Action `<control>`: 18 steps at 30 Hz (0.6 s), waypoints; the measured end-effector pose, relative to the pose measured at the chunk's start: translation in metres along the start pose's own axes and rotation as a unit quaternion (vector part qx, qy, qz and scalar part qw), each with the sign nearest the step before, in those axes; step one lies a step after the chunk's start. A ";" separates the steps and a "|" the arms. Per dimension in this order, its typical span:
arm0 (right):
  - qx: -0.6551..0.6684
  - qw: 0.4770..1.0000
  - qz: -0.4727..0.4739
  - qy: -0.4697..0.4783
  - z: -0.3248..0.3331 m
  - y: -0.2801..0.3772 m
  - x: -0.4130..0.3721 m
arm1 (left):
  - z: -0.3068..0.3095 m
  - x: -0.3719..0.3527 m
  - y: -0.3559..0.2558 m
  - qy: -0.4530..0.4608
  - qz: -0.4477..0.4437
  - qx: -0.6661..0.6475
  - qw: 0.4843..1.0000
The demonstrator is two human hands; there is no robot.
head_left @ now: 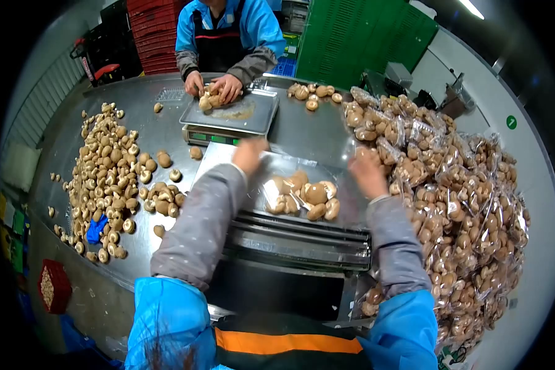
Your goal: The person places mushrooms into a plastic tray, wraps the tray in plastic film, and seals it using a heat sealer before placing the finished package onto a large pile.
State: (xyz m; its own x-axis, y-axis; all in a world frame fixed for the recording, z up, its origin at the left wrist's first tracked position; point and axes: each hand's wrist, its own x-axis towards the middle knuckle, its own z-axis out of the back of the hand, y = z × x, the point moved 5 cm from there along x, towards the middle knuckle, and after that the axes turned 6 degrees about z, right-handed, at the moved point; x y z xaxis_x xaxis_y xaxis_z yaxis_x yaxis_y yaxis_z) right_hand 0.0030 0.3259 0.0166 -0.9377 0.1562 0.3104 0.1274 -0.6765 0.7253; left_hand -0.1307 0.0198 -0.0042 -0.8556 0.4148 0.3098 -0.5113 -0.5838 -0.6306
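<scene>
Mushrooms (317,193) lie under or in clear film on a flat metal surface in front of me, above a slotted metal frame (296,237). My left hand (250,155) is at the upper left of the film, blurred by motion. At the film's right side is my right hand (367,171), also blurred, beside the pile of bagged mushrooms (462,216). What either hand's fingers hold cannot be made out.
Across the table (135,92), a co-worker's hands (219,89) hold mushrooms over a scale (253,114). Loose mushrooms (108,166) and a blue object (97,229) lie left. A few mushrooms (312,92) sit at the back. A red crate (60,290) stands on the floor.
</scene>
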 end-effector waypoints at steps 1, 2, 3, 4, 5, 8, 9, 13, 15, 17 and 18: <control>-0.068 0.994 0.085 0.030 -0.027 -0.004 -0.016 | -0.025 -0.015 -0.011 0.159 0.070 0.052 0.983; -0.077 0.986 0.144 0.043 -0.034 0.000 -0.019 | -0.052 -0.021 0.008 0.047 -0.108 -0.014 0.993; -0.084 0.975 0.199 0.059 -0.040 0.003 -0.020 | -0.054 -0.024 0.010 0.080 -0.046 -0.084 0.992; -0.072 0.982 0.158 0.078 -0.042 -0.005 -0.015 | -0.050 -0.029 0.005 0.072 -0.021 -0.100 0.992; -0.059 0.987 0.113 0.097 -0.042 -0.014 -0.013 | -0.046 -0.036 0.001 0.068 0.006 -0.115 0.991; 0.184 0.952 -0.143 0.199 -0.051 -0.012 -0.026 | -0.037 -0.034 -0.005 0.188 0.175 -0.122 0.959; 0.290 0.897 -0.238 0.234 -0.055 -0.006 -0.032 | -0.044 -0.035 0.003 0.265 0.203 -0.124 0.935; 0.235 0.870 -0.293 0.318 -0.054 0.005 -0.053 | -0.014 -0.062 -0.019 0.398 0.383 -0.147 0.820; 0.241 0.857 -0.359 0.279 -0.054 0.016 -0.092 | -0.018 -0.104 -0.030 0.333 0.513 -0.359 0.705; 0.181 0.850 -0.283 0.407 -0.049 0.021 -0.132 | -0.007 -0.138 -0.030 0.428 0.366 -0.147 0.813; 0.196 0.844 -0.314 0.387 -0.049 0.039 -0.152 | 0.000 -0.156 -0.039 0.449 0.354 -0.103 0.814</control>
State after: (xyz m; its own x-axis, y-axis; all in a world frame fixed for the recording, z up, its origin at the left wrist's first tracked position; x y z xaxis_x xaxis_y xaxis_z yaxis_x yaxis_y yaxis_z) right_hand 0.1348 0.2406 -0.0317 -0.7704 -0.2243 -0.5968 -0.5194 -0.3220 0.7916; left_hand 0.0226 -0.0223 -0.0275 -0.4793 0.4218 -0.7696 0.1872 -0.8076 -0.5592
